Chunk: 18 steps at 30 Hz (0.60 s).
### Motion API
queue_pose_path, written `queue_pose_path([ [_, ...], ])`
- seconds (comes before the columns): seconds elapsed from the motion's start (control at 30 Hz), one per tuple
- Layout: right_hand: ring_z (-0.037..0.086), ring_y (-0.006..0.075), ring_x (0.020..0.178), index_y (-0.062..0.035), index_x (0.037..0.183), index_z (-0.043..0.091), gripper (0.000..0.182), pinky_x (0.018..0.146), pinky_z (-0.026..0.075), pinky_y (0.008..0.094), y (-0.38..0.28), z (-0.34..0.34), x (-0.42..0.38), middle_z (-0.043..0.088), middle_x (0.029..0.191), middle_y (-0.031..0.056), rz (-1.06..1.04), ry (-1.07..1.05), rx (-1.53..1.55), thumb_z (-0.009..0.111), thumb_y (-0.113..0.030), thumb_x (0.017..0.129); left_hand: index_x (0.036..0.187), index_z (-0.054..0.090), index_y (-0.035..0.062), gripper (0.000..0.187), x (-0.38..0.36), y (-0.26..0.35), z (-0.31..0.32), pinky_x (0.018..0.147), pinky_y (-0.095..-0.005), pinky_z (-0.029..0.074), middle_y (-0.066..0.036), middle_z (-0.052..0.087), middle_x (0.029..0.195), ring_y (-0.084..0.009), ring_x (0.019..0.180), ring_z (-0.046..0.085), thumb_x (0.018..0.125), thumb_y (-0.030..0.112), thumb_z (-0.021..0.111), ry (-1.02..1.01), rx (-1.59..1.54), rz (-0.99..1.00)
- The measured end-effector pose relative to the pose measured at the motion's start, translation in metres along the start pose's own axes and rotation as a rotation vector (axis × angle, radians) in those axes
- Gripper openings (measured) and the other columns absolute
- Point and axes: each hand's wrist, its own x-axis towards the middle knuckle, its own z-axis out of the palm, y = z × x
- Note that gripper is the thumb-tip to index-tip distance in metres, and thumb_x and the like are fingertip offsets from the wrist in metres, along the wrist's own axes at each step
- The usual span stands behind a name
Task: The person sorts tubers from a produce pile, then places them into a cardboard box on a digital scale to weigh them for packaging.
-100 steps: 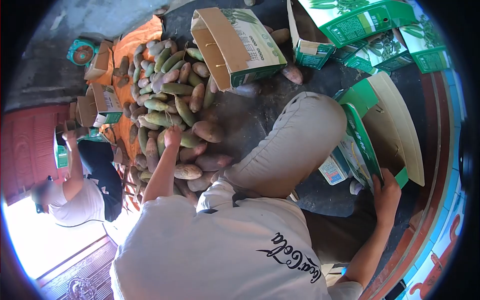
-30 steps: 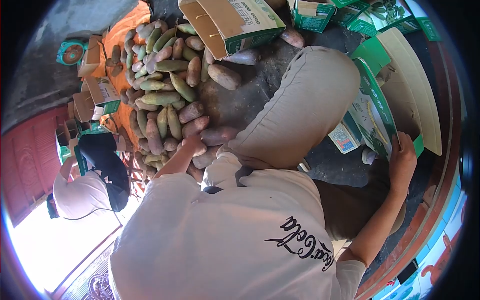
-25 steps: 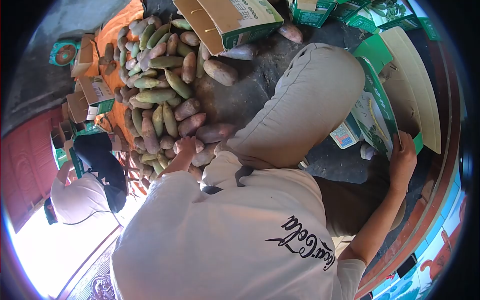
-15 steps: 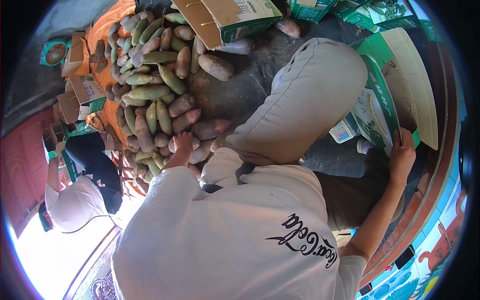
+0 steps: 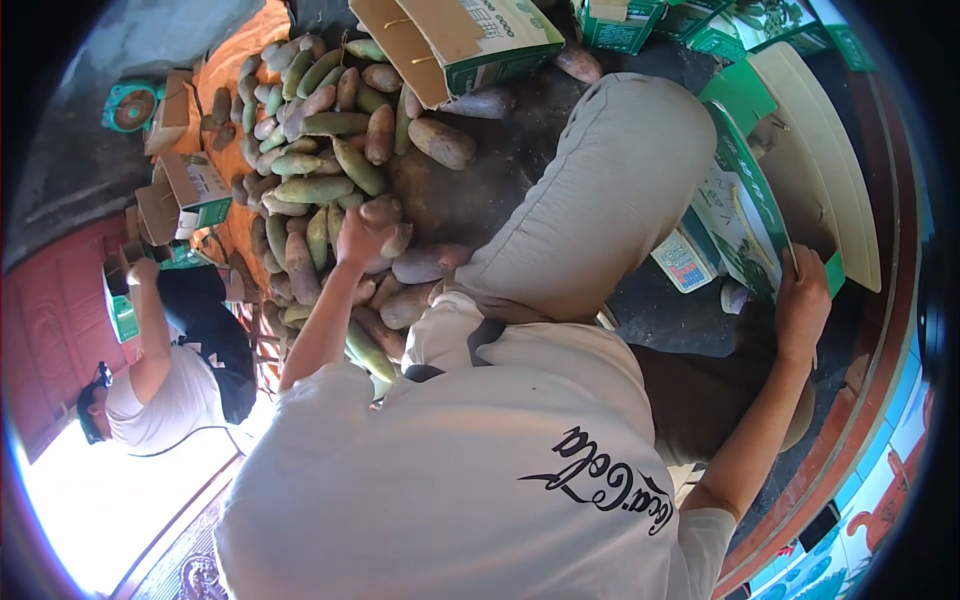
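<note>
My left hand (image 5: 362,238) is closed on a reddish-brown, elongated vegetable (image 5: 381,210), over the near right side of a large pile. Long green vegetables (image 5: 314,189) and pinkish-brown ones (image 5: 432,262) lie around it, partly hidden by my hand and forearm. On the other side, my right hand (image 5: 803,298) grips the edge of an open green and white carton (image 5: 745,225) with its fingers folded over the cardboard. The carton stands beside my bent knee, with its pale flap (image 5: 825,170) spread outward.
A digital scale (image 5: 685,262) sits between my knee and the carton. Another open carton (image 5: 455,45) stands at the back, with more green boxes (image 5: 620,25) to its right. On the left, a person (image 5: 165,390) works near boxes (image 5: 185,200). A teal fan (image 5: 131,106) stands behind.
My left hand has moved back and slightly up, now with a vegetable in it, exposing green ones near my shirt. My right hand keeps hold of the carton. The other person has raised an arm.
</note>
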Motion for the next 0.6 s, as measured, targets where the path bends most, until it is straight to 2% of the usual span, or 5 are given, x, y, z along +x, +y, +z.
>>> queue_pose_path([
  [0.33, 0.058, 0.0307, 0.076, -0.0065, 0.082, 0.056, 0.008, 0.066, 0.047, 0.0413, -0.006, -0.005, -0.003, 0.055, 0.077, 0.0111, -0.009, 0.067, 0.004, 0.06, -0.004, 0.076, 0.115, 0.05, -0.0051, 0.063, -0.028, 0.245, -0.126, 0.083, -0.0324, 0.049, -0.015, 0.064, 0.102, -0.0189, 0.094, 0.062, 0.069, 0.025, 0.081, 0.35, -0.541, 0.627],
  [0.47, 0.058, 0.0294, 0.076, -0.0064, 0.079, 0.055, 0.006, 0.064, 0.048, 0.0404, -0.007, -0.005, -0.005, 0.055, 0.076, 0.0105, -0.002, 0.079, -0.016, 0.06, -0.005, 0.076, 0.113, 0.054, -0.0025, 0.046, -0.058, 0.336, -0.143, 0.079, -0.0284, 0.05, -0.009, 0.065, 0.1, -0.0117, 0.088, 0.062, 0.076, 0.014, 0.076, 0.071, -0.762, 0.83],
  [0.53, 0.058, 0.0292, 0.076, -0.0066, 0.079, 0.055, 0.005, 0.064, 0.048, 0.0403, -0.005, -0.002, -0.006, 0.055, 0.076, 0.0104, 0.003, 0.082, -0.016, 0.059, -0.005, 0.077, 0.108, 0.058, -0.0061, 0.055, -0.069, 0.376, -0.129, 0.077, -0.0331, 0.052, -0.014, 0.066, 0.096, -0.0196, 0.083, 0.065, 0.072, 0.031, 0.077, 0.022, -0.746, 0.853],
  [0.57, 0.058, 0.0292, 0.076, -0.0064, 0.079, 0.055, 0.005, 0.064, 0.048, 0.0404, -0.005, -0.002, -0.007, 0.055, 0.076, 0.0103, 0.006, 0.088, -0.015, 0.059, -0.005, 0.077, 0.107, 0.059, -0.0016, 0.032, -0.078, 0.405, -0.122, 0.075, -0.0274, 0.052, -0.006, 0.066, 0.095, -0.0123, 0.083, 0.061, 0.08, 0.007, 0.073, -0.242, -1.02, 1.07],
  [0.6, 0.058, 0.0291, 0.076, -0.0063, 0.079, 0.055, 0.005, 0.064, 0.048, 0.0404, -0.005, -0.003, -0.007, 0.055, 0.076, 0.0102, 0.008, 0.092, -0.013, 0.059, -0.005, 0.077, 0.119, 0.042, -0.0032, 0.063, -0.08, 0.42, -0.109, 0.083, -0.0321, 0.049, -0.011, 0.059, 0.105, -0.017, 0.095, 0.057, 0.075, 0.021, 0.08, -0.149, -0.921, 1.078],
])
